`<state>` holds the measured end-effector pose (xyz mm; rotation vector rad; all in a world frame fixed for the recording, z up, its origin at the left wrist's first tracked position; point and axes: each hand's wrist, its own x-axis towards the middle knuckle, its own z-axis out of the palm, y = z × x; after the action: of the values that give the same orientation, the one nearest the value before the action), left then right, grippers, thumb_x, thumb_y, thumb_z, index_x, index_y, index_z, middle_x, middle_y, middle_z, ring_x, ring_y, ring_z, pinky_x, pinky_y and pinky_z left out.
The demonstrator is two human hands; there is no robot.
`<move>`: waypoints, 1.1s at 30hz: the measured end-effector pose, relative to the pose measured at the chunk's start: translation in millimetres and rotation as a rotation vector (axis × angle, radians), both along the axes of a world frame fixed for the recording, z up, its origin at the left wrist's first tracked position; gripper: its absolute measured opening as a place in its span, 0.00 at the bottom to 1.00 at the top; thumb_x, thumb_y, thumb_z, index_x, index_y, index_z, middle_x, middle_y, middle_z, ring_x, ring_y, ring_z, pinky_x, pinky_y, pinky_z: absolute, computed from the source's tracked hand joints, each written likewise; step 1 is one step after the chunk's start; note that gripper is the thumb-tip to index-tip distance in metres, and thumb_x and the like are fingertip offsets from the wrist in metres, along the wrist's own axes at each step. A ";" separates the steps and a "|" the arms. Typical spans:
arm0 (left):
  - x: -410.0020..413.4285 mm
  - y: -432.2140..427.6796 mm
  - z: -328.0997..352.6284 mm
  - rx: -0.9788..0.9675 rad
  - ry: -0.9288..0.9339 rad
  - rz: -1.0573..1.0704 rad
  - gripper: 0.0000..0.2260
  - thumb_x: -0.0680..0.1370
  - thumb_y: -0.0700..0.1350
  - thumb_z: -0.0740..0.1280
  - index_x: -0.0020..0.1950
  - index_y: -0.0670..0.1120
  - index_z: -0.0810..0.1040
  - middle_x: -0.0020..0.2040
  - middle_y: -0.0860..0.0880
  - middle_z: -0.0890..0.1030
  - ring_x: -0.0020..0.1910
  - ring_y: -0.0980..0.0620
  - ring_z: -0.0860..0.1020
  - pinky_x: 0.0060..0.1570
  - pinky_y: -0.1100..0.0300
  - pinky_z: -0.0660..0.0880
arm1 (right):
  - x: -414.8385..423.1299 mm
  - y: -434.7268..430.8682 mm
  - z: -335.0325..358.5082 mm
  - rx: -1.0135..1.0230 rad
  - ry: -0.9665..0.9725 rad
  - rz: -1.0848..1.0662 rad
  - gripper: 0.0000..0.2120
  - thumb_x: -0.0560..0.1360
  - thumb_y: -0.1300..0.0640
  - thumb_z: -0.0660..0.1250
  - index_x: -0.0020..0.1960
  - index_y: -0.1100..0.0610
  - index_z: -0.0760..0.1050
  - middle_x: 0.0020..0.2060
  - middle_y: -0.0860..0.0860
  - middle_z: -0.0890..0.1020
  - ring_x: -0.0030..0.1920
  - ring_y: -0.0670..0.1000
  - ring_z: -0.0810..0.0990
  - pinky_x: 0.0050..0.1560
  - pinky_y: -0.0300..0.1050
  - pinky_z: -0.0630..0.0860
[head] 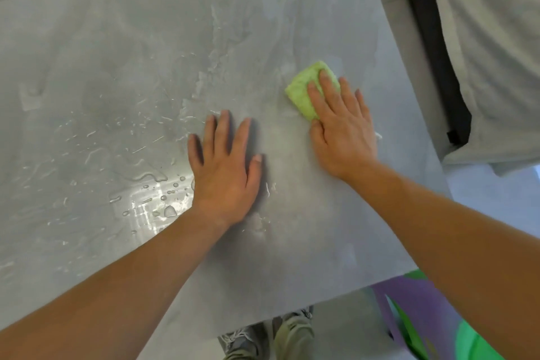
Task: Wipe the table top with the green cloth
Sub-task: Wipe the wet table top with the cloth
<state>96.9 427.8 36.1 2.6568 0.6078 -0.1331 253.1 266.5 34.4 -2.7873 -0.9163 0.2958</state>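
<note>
Bare forearms, olive trousers [295, 336], grey worn sneakers [239, 343].

On the wet grey stone-look bench [122, 73], the right hand [340, 128] presses flat on a folded light-green cloth [304, 90]. The left hand [225, 166] lies palm-down beside it, fingers spread, next to water droplets [157, 193].

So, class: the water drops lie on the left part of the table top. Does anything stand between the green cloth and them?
Yes: the left hand lies flat on the table top, between the green cloth under the right hand and the water drops.
</note>
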 end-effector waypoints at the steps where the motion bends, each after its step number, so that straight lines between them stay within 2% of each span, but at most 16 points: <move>1: -0.7 -5.4 0.0 -0.004 0.006 0.000 0.28 0.82 0.57 0.51 0.81 0.51 0.54 0.82 0.43 0.49 0.81 0.44 0.43 0.75 0.38 0.42 | -14.4 -4.7 -0.6 0.010 -0.010 -0.023 0.30 0.79 0.51 0.52 0.81 0.50 0.56 0.82 0.50 0.54 0.81 0.60 0.51 0.80 0.60 0.48; 3: -0.2 -14.1 -0.6 -0.008 0.035 0.018 0.29 0.81 0.59 0.50 0.81 0.52 0.52 0.82 0.44 0.46 0.81 0.45 0.41 0.75 0.38 0.40 | -60.6 -24.7 -2.2 0.016 -0.017 0.018 0.29 0.80 0.50 0.53 0.81 0.51 0.57 0.82 0.51 0.55 0.81 0.60 0.52 0.79 0.61 0.50; 5: 0.6 -20.3 -1.7 0.015 0.082 0.021 0.30 0.80 0.60 0.50 0.80 0.52 0.53 0.82 0.43 0.44 0.80 0.45 0.39 0.75 0.36 0.38 | -95.1 -49.9 -1.9 0.006 -0.003 0.168 0.28 0.81 0.49 0.54 0.81 0.51 0.59 0.81 0.50 0.56 0.81 0.60 0.52 0.79 0.61 0.52; 7: 1.5 -22.3 -3.8 0.046 0.107 0.023 0.30 0.80 0.61 0.50 0.80 0.51 0.55 0.82 0.43 0.43 0.80 0.44 0.39 0.74 0.35 0.38 | -80.7 -63.6 -1.4 -0.014 0.009 0.286 0.27 0.81 0.49 0.54 0.80 0.50 0.60 0.81 0.50 0.59 0.80 0.61 0.56 0.79 0.62 0.53; 9: 1.5 -22.4 -6.1 0.062 0.112 0.023 0.30 0.80 0.61 0.51 0.80 0.51 0.55 0.82 0.42 0.44 0.80 0.43 0.40 0.74 0.35 0.38 | -40.7 -63.8 -3.1 -0.027 -0.010 0.171 0.28 0.80 0.49 0.54 0.80 0.49 0.60 0.80 0.51 0.59 0.79 0.62 0.57 0.79 0.62 0.52; 11: -0.3 -20.9 -8.7 0.086 0.110 0.021 0.30 0.80 0.61 0.51 0.80 0.51 0.55 0.82 0.42 0.45 0.80 0.43 0.40 0.74 0.35 0.38 | 1.3 -61.0 -4.7 -0.025 -0.019 -0.057 0.28 0.81 0.50 0.51 0.81 0.48 0.55 0.82 0.51 0.55 0.81 0.61 0.53 0.80 0.60 0.48; 13: -0.1 -21.0 -9.0 0.086 0.106 0.017 0.30 0.79 0.62 0.51 0.79 0.52 0.56 0.82 0.42 0.46 0.80 0.44 0.41 0.74 0.36 0.39 | 8.4 -62.7 -7.0 -0.036 -0.028 -0.175 0.28 0.82 0.49 0.49 0.82 0.48 0.52 0.82 0.50 0.52 0.81 0.60 0.50 0.80 0.59 0.45; 15: 1.9 -21.3 -7.4 0.072 0.103 0.026 0.31 0.78 0.63 0.51 0.79 0.52 0.57 0.82 0.42 0.47 0.80 0.44 0.42 0.74 0.35 0.39 | -20.3 -73.6 -8.2 -0.044 -0.048 -0.177 0.29 0.82 0.49 0.50 0.82 0.49 0.52 0.82 0.51 0.52 0.81 0.61 0.51 0.80 0.60 0.47; 18: 4.2 -24.0 -5.0 0.075 0.117 0.033 0.31 0.78 0.63 0.51 0.79 0.51 0.57 0.82 0.41 0.47 0.80 0.43 0.42 0.74 0.35 0.40 | -79.1 -104.5 -3.9 -0.038 -0.006 -0.038 0.28 0.82 0.49 0.53 0.81 0.49 0.56 0.82 0.50 0.55 0.81 0.60 0.52 0.80 0.60 0.49; 20: 4.6 -25.4 -5.4 0.088 0.113 0.044 0.31 0.78 0.62 0.51 0.78 0.50 0.58 0.81 0.40 0.47 0.80 0.41 0.43 0.74 0.34 0.40 | -70.3 -115.6 -2.3 -0.044 0.021 -0.007 0.28 0.82 0.50 0.54 0.81 0.48 0.57 0.81 0.48 0.56 0.81 0.59 0.52 0.80 0.59 0.49; 25: 6.7 -26.5 -8.0 0.113 0.088 0.062 0.30 0.77 0.61 0.53 0.76 0.49 0.61 0.80 0.38 0.50 0.79 0.39 0.46 0.73 0.32 0.42 | 23.2 -96.7 -5.0 -0.034 -0.011 -0.287 0.28 0.83 0.50 0.49 0.82 0.47 0.51 0.82 0.48 0.51 0.81 0.58 0.48 0.80 0.55 0.44; 29: 5.5 -28.7 -7.4 0.108 0.068 0.067 0.30 0.77 0.61 0.54 0.76 0.49 0.62 0.81 0.38 0.51 0.80 0.39 0.46 0.73 0.32 0.42 | -26.1 -126.0 -0.5 -0.052 0.000 -0.333 0.28 0.83 0.49 0.48 0.82 0.46 0.48 0.82 0.47 0.49 0.82 0.57 0.47 0.81 0.54 0.44; 31: 5.0 -28.9 -8.7 0.106 0.055 0.072 0.30 0.78 0.61 0.54 0.77 0.49 0.62 0.81 0.39 0.51 0.80 0.40 0.46 0.73 0.32 0.42 | -63.2 -148.3 5.7 -0.084 0.024 -0.295 0.28 0.83 0.48 0.50 0.82 0.47 0.51 0.82 0.48 0.50 0.82 0.57 0.48 0.80 0.56 0.47; 33: 3.4 -27.3 -10.1 0.121 0.054 0.080 0.30 0.78 0.62 0.54 0.76 0.50 0.62 0.81 0.39 0.52 0.80 0.41 0.46 0.73 0.32 0.43 | -64.7 -160.3 7.1 -0.089 0.052 -0.222 0.28 0.82 0.49 0.52 0.81 0.49 0.55 0.82 0.49 0.53 0.81 0.58 0.50 0.80 0.58 0.49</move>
<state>100.3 400.5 26.1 2.7483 0.7607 -0.1502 188.4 106.2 41.5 -2.9129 -0.5878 0.3793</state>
